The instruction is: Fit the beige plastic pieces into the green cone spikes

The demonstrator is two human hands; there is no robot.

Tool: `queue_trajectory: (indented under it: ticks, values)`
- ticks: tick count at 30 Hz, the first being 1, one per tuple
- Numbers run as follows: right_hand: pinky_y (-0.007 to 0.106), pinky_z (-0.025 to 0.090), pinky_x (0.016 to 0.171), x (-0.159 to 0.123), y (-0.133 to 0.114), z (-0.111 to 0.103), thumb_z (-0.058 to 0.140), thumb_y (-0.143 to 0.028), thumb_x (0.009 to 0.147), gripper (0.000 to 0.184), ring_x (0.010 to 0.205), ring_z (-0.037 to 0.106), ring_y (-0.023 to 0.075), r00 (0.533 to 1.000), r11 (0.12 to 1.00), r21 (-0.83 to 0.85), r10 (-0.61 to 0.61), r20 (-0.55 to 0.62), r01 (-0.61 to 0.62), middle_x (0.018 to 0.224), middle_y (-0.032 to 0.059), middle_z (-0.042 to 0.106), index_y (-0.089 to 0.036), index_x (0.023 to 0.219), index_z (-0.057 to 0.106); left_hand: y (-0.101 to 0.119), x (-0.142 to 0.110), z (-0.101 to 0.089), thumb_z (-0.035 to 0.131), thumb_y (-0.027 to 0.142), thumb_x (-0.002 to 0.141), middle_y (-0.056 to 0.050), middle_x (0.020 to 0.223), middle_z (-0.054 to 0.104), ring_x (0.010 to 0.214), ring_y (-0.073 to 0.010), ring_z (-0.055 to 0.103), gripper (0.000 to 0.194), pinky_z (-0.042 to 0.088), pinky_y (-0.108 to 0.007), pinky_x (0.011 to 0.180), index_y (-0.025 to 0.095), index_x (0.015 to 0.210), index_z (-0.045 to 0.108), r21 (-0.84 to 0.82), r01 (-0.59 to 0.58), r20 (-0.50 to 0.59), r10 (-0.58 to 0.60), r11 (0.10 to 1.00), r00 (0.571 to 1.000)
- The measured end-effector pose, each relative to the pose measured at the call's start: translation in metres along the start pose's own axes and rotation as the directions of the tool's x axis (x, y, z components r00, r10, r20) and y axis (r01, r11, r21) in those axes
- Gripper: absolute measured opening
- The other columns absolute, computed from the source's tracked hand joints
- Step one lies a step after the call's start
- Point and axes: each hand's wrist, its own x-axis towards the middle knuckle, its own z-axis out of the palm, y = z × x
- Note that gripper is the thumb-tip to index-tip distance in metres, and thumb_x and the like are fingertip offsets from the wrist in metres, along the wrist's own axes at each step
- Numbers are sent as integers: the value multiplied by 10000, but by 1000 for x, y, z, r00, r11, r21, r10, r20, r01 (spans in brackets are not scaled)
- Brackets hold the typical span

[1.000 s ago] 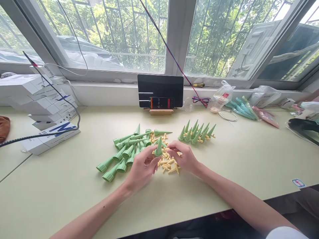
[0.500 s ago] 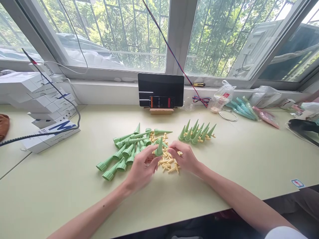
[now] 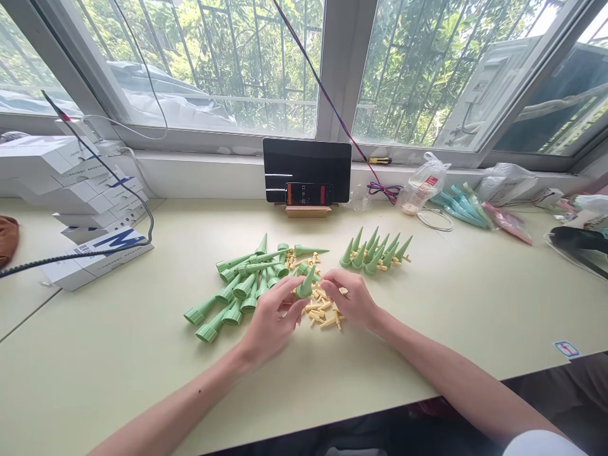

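Observation:
My left hand (image 3: 273, 316) grips a green plastic watering spike (image 3: 306, 283) by its wide base, the tip pointing up and leaning right. Close beside it, my right hand (image 3: 352, 297) is pinched; whatever its fingertips hold is too small to make out. Below and between both hands lies a pile of small pale-yellow valve pieces (image 3: 327, 318). Several loose green spikes (image 3: 232, 292) are heaped to the left, most lying on their sides. Behind my right hand, a group of spikes (image 3: 374, 254) stands upright in rows, some with yellow pieces at the base.
A phone (image 3: 308, 194) with a timer leans on a dark tablet (image 3: 306, 158) at the back. White boxes (image 3: 95, 196) are stacked at the left, a black cable (image 3: 145, 212) crossing them. Plastic bags (image 3: 424, 183) lie at the back right.
The spike in my left hand has tilted slightly to the right. My right hand stays pinched beside it, nearly unmoved.

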Motion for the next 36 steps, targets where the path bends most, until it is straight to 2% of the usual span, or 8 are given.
queue_trajectory:
  ticks: [6, 11, 25, 30, 36]
  values:
    - [243, 533, 613, -2, -1, 1, 561, -346, 957, 165, 666, 601, 118, 999, 997, 76, -30, -17, 31, 818, 27, 643, -191, 924, 609, 4, 1, -1, 593, 287, 916, 23, 692, 549, 501, -88, 522, 253, 465, -233, 486, 170, 1140, 590, -26, 77, 3, -77, 997, 997]
    - [270, 587, 660, -2, 3, 3, 567, -299, 950, 119, 767, 638, 146, 998, 995, 85, -54, -15, 55, 892, 55, 656, -201, 997, 614, 5, 1, -1, 620, 319, 895, 39, 638, 542, 481, -95, 503, 290, 458, -241, 481, 170, 1141, 584, -58, 132, -9, -133, 990, 991]
    - [245, 536, 599, -1, 2, 2, 539, -320, 969, 144, 643, 587, 118, 998, 998, 23, -55, -14, 55, 802, 27, 636, -198, 933, 604, 5, 2, -1, 605, 308, 904, 39, 608, 524, 513, -112, 536, 278, 470, -247, 498, 170, 1145, 616, -29, 84, -9, -84, 996, 996]
    - [256, 510, 591, 1, 0, 0, 514, -275, 979, 140, 652, 563, 129, 992, 992, -12, -123, -16, 123, 787, 33, 636, -203, 935, 626, 5, 1, -2, 613, 326, 896, 33, 614, 539, 514, -118, 526, 339, 471, -257, 506, 155, 1187, 598, -6, 122, -8, -122, 993, 993]
    - [280, 526, 620, 1, 2, -1, 518, -249, 978, 160, 730, 608, 150, 987, 987, -7, -161, -26, 161, 884, 68, 659, -213, 997, 672, 7, 2, -2, 615, 370, 892, 33, 609, 540, 508, -120, 505, 386, 461, -262, 512, 154, 1211, 586, -28, 168, 3, -168, 985, 986]
